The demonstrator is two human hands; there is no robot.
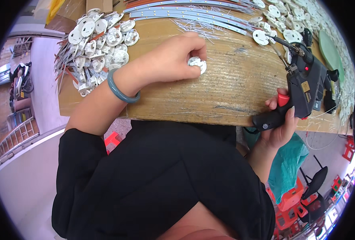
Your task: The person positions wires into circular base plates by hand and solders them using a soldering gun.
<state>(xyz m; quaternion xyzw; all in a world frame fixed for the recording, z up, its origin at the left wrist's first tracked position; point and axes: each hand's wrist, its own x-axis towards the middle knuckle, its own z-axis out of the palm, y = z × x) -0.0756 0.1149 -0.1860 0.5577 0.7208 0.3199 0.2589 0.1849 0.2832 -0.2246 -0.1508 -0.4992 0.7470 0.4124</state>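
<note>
My left hand (pixel 177 56) is over the wooden table, its thumb and fingers closed on a small round white plastic fitting (pixel 198 65). The fitting's far side is partly covered by my fingers. At the right, my right hand (pixel 283 132) grips a black soldering gun (pixel 301 90) by its handle. Its red trigger (pixel 282 99) shows between my fingers, and a small red light glows on its body. The gun's thin tip points up and away, close to a few loose white discs (pixel 260 37), apart from the fitting in my left hand.
A heap of similar white fittings (pixel 87 30) lies left of my left forearm. Long LED strips (pixel 189 14) and scattered thin white wires (pixel 197 29) lie at the back. More white discs (pixel 293 18) and a pale green oval (pixel 330 52) are at right. A teal bag (pixel 287 168) hangs below the table edge.
</note>
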